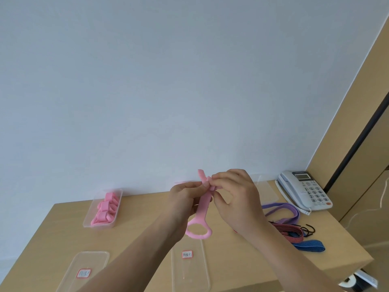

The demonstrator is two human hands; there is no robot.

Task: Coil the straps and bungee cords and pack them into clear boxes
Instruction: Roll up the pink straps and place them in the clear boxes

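Just above the light wooden table (147, 216), both hands pinch a flat pink fabric strap (203, 209) near its top end. The left hand (185, 199) curls its fingers round it, and the right hand (235, 197) closes its fingertips on a fold. The strap's looped end hangs over a labelled clear plastic lid (189, 275). A clear plastic box (99, 225) of coiled pink straps sits left; a purple strap (282, 207) and striped bungee cords (288, 230) lie right.
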